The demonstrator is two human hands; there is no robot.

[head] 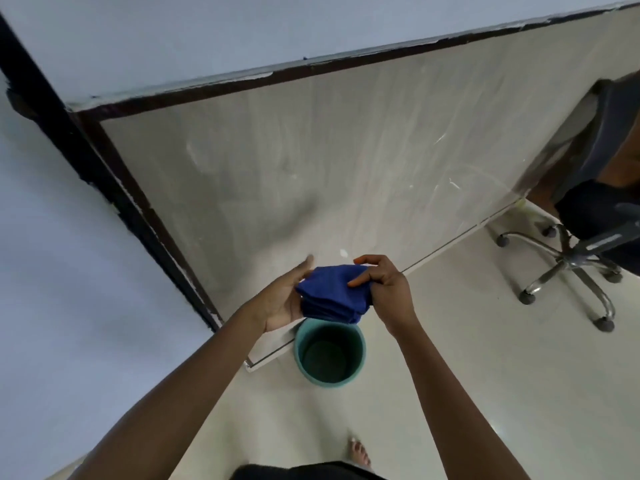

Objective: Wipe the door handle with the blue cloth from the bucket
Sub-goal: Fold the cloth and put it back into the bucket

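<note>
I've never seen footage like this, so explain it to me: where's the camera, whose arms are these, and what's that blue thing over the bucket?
The camera sits on a person's head and looks down, so the arms are the wearer's own. Both hands hold a folded blue cloth: the left hand supports it from the side, and the right hand pinches its top. Right below stands a green bucket on the pale floor. An office chair is at right. No door handle shows.
</note>
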